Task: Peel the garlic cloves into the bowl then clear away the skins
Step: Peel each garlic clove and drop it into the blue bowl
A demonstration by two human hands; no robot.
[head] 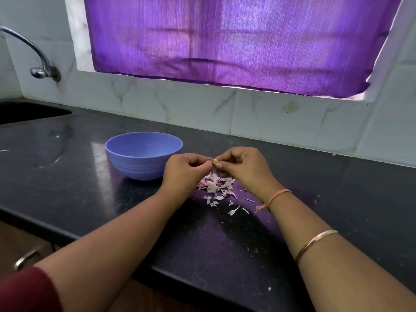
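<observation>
Head view: right of the blue bowl [135, 165], left hand [184, 172] and right hand [244, 168] pinch one garlic clove [215, 162], probably light, firm, slippery; best held by its ends.

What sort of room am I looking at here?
Most likely a home kitchen: a curved chrome wall tap by a dark sunken sink, a polished black stone countertop, and white marble-look wall tiles.

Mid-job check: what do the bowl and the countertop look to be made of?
Bowl: likely plastic, matte lavender-blue, with moulded ridges near its base and soft, dull shading. Countertop: probably polished dark stone, granite-like; fine speckles and glossy reflections show.
</observation>
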